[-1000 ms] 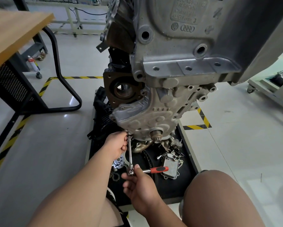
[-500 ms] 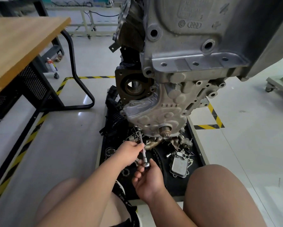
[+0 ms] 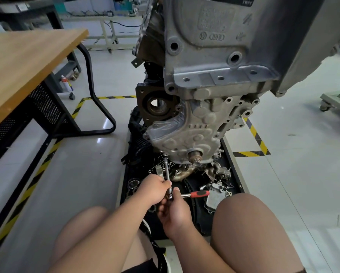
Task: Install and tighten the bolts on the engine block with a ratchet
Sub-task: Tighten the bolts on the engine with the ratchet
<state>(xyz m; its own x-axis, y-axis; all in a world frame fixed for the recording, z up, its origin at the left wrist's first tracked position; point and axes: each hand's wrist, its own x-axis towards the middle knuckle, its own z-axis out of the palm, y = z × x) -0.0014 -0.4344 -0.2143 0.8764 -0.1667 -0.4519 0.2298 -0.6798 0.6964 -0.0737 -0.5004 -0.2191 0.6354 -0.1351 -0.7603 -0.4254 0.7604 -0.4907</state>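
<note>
The big grey cast-aluminium engine block (image 3: pixel 214 62) looms above a black tray (image 3: pixel 235 178) littered with loose metal parts. Its rough, pebbly skin is broken by round bosses and threaded holes. Low on it sits a curved, dimpled timing cover (image 3: pixel 185 138). A slim chrome extension bar (image 3: pixel 166 168) runs up to the cover's lower left edge, its tip touching the metal there (the bolt itself is too small to make out). The left hand (image 3: pixel 153 191) curls round the bar's lower end. The right hand (image 3: pixel 175 213), right up against it, grips the head of the chrome ratchet (image 3: pixel 194 194), whose ribbed red handle juts out to the right towards a flat finned aluminium plate (image 3: pixel 216 196). A smooth wooden tabletop (image 3: pixel 27 62) stands off to the left
</note>
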